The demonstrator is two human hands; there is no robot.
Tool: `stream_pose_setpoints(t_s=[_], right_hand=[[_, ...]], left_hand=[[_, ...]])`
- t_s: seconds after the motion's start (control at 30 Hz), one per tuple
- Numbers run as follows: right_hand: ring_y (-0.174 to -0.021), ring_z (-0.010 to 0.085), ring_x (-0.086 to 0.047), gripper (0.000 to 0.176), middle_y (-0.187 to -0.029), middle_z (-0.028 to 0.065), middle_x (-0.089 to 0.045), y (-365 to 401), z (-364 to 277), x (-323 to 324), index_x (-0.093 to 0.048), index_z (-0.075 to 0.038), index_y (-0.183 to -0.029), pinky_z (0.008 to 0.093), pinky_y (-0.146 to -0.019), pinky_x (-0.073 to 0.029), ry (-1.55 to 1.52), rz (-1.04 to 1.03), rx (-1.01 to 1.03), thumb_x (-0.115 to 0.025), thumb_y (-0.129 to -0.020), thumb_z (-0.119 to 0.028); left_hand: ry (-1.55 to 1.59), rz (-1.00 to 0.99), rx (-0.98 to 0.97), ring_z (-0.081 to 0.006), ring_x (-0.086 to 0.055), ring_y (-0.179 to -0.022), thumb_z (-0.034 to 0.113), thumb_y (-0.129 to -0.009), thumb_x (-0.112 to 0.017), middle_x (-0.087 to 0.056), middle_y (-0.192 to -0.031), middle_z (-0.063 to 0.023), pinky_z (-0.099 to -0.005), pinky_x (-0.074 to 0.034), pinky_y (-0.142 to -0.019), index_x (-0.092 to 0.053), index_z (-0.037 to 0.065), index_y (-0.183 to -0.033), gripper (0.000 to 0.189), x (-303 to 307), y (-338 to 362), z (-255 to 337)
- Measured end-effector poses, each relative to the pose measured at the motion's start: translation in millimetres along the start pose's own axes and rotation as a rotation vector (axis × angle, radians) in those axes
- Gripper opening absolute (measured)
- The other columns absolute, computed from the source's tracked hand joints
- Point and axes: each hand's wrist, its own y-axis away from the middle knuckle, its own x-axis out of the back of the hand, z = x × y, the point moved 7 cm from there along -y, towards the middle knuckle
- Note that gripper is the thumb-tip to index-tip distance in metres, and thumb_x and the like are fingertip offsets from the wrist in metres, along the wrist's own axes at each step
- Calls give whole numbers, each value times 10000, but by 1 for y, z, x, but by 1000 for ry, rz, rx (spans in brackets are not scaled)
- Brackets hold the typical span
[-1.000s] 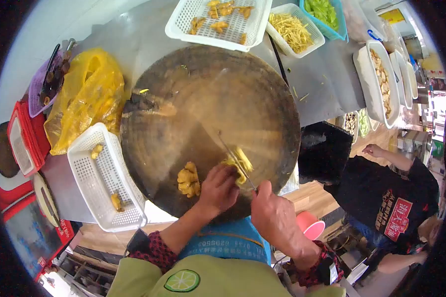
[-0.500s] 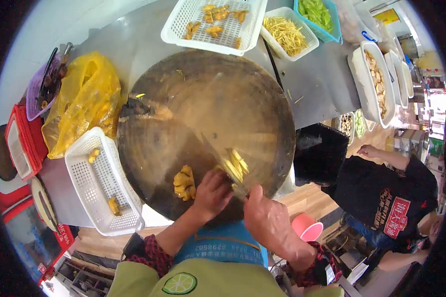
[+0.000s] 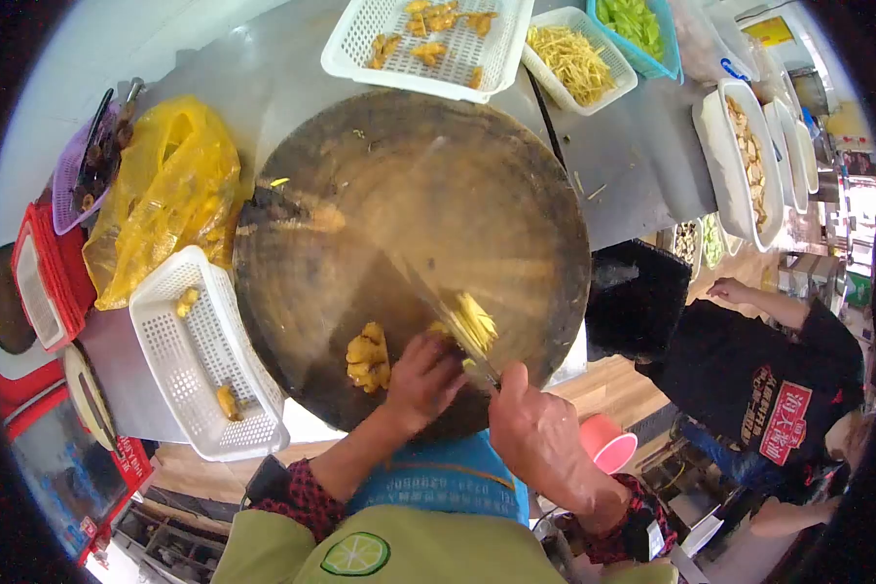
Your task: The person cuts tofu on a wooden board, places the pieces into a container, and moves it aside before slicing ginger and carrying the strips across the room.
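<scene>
A large round wooden chopping block (image 3: 380,195) lies in front of me. My right hand (image 3: 540,433) is wrapped round the handle of a kitchen knife (image 3: 436,304), whose blade slants up and left across the block. My left hand (image 3: 425,378) is curled down on the block, its fingertips close against the blade. It presses on a piece of ginger that is mostly hidden under the fingers. Pale yellow cut ginger strips (image 3: 478,321) lie on the blade's right side. A knobbly unsliced ginger root (image 3: 368,357) rests just left of my left hand.
At left stand a white basket (image 3: 156,321) with two ginger pieces and a yellow plastic bag (image 3: 180,185). Beyond the block are another white basket (image 3: 346,63) with ginger and a basket of shreds (image 3: 574,63). A person in a black shirt (image 3: 730,380) is at right.
The view has shifted slightly. My right hand and the knife have moved a little to the right, and the cut strips lie more closely bunched beside the blade. My left hand keeps its place by the blade.
</scene>
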Motion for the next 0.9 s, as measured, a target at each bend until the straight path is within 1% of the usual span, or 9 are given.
stream_pose_setpoints(t_s=[0.07,0.13,0.23,0.3,0.4,0.5,0.57,0.8,0.9], right_hand=[[-499,385,-592,133,-550,195,-568,-2,-5,-8,-409,-4,-853,465,-447,-483,64,27,83,-502,-864,-99],[-501,386,-593,132,-559,200,-571,-5,-2,-5,-410,-2,-854,468,-446,-482,56,3,61,-500,-867,-98],[-501,386,-593,138,-563,203,-571,0,-9,2,-408,-2,-852,471,-441,-479,37,-6,26,-502,-872,-102],[-500,385,-593,145,-558,202,-568,5,-9,-4,-406,-5,-848,472,-436,-476,22,7,10,-506,-874,-107],[-492,374,-594,162,-551,194,-562,-1,-10,-4,-404,-8,-845,461,-430,-475,66,45,90,-521,-874,-117],[-497,370,-598,167,-554,191,-562,0,-4,-3,-405,-8,-851,458,-436,-478,47,-25,-6,-531,-866,-116],[-501,377,-596,167,-554,192,-562,0,-8,-15,-409,-3,-862,458,-441,-480,86,-55,103,-531,-865,-117],[-503,377,-591,179,-547,187,-556,8,-12,-4,-409,-3,-862,449,-440,-481,1,-18,22,-525,-881,-139],[-515,380,-597,152,-557,190,-564,-1,-11,-7,-411,-4,-860,464,-449,-480,62,-28,86,-513,-874,-116]], left_hand=[[-9,15,-12,-369,-547,-976,81,-650,-726,-576,-1059,-157,-436,-474,-811,-632,36,-931,300,3,4,4],[5,-57,58,-374,-544,-966,84,-659,-722,-570,-1064,-160,-442,-472,-815,-628,31,-933,295,4,0,2],[44,6,38,-376,-541,-959,87,-671,-716,-569,-1055,-160,-445,-468,-818,-629,31,-940,288,8,1,5],[33,-28,37,-375,-543,-957,87,-675,-714,-572,-1047,-160,-447,-468,-822,-630,28,-943,287,4,10,1],[24,-21,20,-373,-550,-953,89,-680,-713,-577,-1030,-161,-449,-471,-827,-632,25,-945,284,5,7,4],[24,-1,2,-370,-555,-952,91,-685,-709,-581,-1024,-159,-450,-475,-835,-634,25,-939,272,4,6,0],[18,-6,-22,-368,-557,-954,92,-690,-706,-583,-1028,-156,-449,-476,-840,-636,26,-934,262,5,13,4],[16,-42,-3,-385,-555,-973,76,-677,-708,-592,-1026,-162,-457,-475,-851,-640,26,-908,246,6,13,2],[13,-40,9,-392,-548,-994,67,-667,-707,-591,-1025,-163,-459,-472,-864,-639,23,-914,260,6,10,3]])
